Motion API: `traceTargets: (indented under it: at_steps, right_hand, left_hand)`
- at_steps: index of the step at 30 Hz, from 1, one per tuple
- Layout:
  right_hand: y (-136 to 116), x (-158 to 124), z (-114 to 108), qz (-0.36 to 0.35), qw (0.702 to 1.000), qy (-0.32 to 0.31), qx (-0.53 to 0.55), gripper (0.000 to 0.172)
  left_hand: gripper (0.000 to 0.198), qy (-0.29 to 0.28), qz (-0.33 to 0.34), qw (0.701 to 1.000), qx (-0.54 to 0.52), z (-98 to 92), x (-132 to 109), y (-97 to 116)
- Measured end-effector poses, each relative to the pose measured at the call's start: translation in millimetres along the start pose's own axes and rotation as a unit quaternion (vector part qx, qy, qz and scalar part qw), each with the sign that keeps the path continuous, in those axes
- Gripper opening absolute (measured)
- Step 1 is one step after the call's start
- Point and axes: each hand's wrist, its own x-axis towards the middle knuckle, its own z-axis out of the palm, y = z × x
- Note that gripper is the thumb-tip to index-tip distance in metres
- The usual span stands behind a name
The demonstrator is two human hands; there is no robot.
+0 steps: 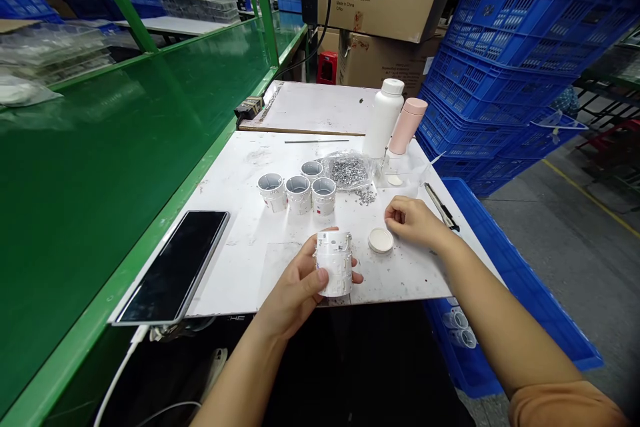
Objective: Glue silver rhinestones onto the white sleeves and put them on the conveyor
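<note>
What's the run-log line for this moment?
left hand: grips small white plastic pail; right hand: beside round white lid; four open white pails behind

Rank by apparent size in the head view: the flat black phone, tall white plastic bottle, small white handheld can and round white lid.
1. flat black phone
2-3. tall white plastic bottle and small white handheld can look alike; can is nearer the camera, so unranked
4. round white lid
</note>
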Motion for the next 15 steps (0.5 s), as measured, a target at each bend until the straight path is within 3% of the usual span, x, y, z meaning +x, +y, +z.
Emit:
traceTargets:
  at_steps: [6,10,15]
  right_hand:
    - [-7.1,-3.1,-6.6,-0.011,0.997,0.021,0.075,0.008]
    - [-17.2,-7.4,-11.3,-0.052,0.987,-0.023,0.149,0.007]
    - [-22.4,-10.6,-8.5,-0.072,0.989,-0.071,0.107,0.009]
  left_hand:
    - [0.059,0.01,0.0,1.0,-0.008,0.0,2.5,0.5]
    - [0.059,0.014,0.002,1.0,-0.005,-0.2,4.1,0.3]
    - [0.063,0.016,-0.003,1.0,0.002,-0.4,3.9,-0.6]
